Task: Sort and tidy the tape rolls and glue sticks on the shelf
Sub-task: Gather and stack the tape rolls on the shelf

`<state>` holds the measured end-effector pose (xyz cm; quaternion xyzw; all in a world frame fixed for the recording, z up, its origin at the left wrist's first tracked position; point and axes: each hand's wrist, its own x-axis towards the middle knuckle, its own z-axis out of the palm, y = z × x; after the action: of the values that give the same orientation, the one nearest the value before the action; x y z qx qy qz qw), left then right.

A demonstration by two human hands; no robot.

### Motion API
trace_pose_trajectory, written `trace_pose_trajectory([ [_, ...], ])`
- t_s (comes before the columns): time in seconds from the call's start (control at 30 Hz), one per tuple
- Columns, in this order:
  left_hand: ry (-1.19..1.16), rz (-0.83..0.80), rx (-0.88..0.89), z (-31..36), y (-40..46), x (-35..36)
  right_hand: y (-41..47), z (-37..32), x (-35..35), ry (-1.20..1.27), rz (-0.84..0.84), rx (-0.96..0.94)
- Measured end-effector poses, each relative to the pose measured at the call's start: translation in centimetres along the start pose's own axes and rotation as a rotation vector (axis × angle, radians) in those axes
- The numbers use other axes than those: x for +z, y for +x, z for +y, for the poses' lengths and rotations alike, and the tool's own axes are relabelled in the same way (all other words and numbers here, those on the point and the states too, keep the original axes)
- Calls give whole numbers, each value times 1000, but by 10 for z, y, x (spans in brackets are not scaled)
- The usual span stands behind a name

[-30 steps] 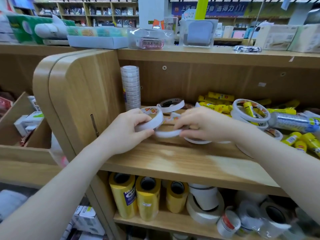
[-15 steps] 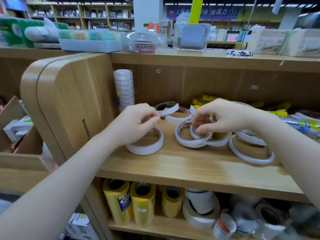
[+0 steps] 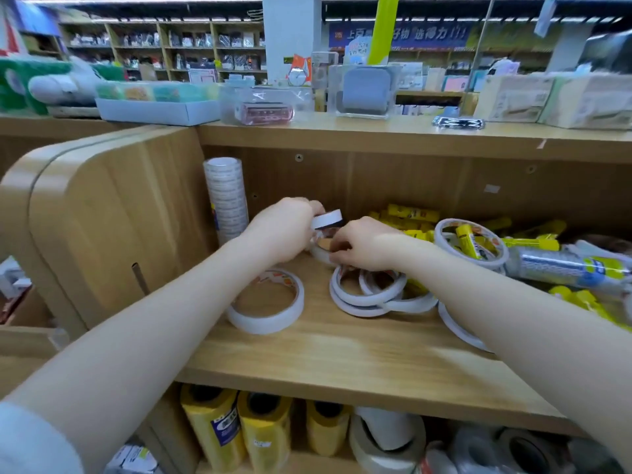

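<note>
Left hand (image 3: 284,230) pinched a small tape roll (image 3: 327,218) at the shelf (image 3: 342,354) back; right hand (image 3: 366,244) had fingers curled on another roll underneath, grip partly hidden. Risk: knocking the loose rings (image 3: 367,294) w/ the wrist, prob scattering them toward the glue sticks (image 3: 413,213).

The only legible writing sits on the blue banner (image 3: 400,35) hanging in the shop at about one o'clock: pale Chinese characters, of which "选得力" followed by exclamation marks can be read (the characters to their left are too blurred to make out). The yellow glue sticks (image 3: 472,241) at three o'clock and the yellow rolls (image 3: 219,427) on the lower shelf at six o'clock carry printed labels, but none can be read.
</note>
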<state>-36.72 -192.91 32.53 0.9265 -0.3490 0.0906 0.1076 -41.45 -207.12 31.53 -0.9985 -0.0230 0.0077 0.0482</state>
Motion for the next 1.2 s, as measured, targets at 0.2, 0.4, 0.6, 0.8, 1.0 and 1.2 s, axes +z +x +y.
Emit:
trace_pose_trajectory([
  [0.2, -21, 176, 204, -2, -90, -19, 12, 0, 1, 124, 41, 5],
  [0.4, -28, 40, 2, -8, -134, -1, -7, -6, -16, 228, 263, -331],
  [0.6, -42, 229, -180, -11, -150, 14, -15, -31, 0, 153, 257, -510],
  [0.8, -28, 217, -163, -10, -132, 22, -53, -4, -11, 86, 307, -322],
  [1.0, 114, 252, -159, -3, -103, 30, -111, 19, 5, -117, 93, -200],
  [1.2, -38, 377, 221, 23, -87, 37, -126, 34, 14, -40, 322, -126],
])
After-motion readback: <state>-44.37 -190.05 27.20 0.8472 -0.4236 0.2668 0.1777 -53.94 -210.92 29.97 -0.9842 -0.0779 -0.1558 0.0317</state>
